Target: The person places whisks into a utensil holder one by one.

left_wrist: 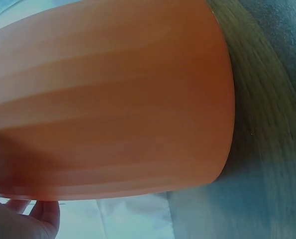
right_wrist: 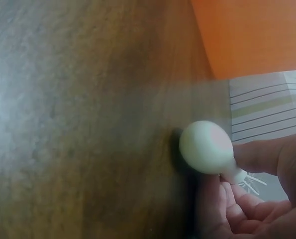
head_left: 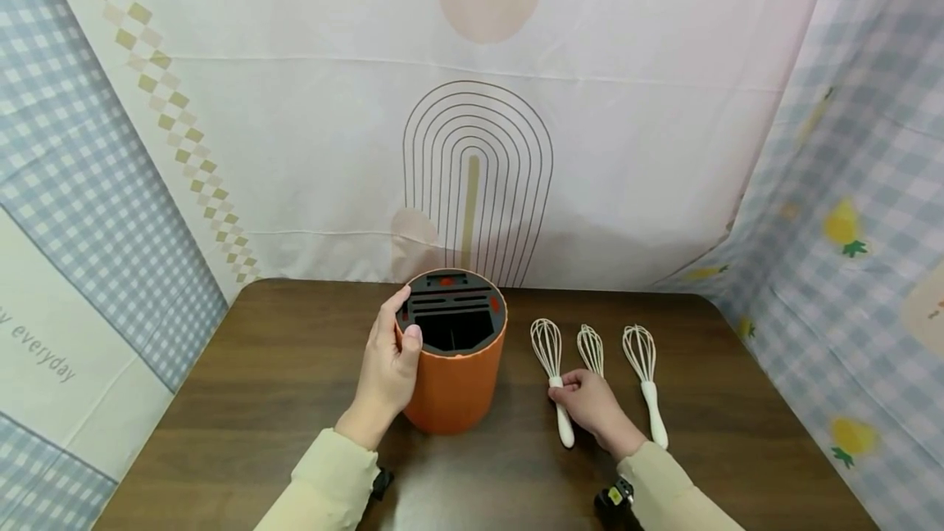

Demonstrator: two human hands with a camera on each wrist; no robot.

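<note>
An orange knife block (head_left: 453, 388), round with a black slotted top (head_left: 451, 314), stands upright on the table. My left hand (head_left: 388, 367) holds its left side, thumb at the rim and fingers round the far side. To the right of it, my right hand (head_left: 590, 401) pinches a white whisk (head_left: 564, 424) by the upper handle, between thumb and fingers. In the right wrist view the rounded handle end (right_wrist: 206, 147) shows close over the wood. A smaller whisk (head_left: 591, 347) lies behind that hand, its handle hidden. Farther right lies another white whisk (head_left: 649, 392).
The brown wooden table (head_left: 295, 400) has its back edge against a white patterned cloth (head_left: 317, 162). Blue checked cloths hang on both sides, the right one (head_left: 848, 310) printed with yellow fruit.
</note>
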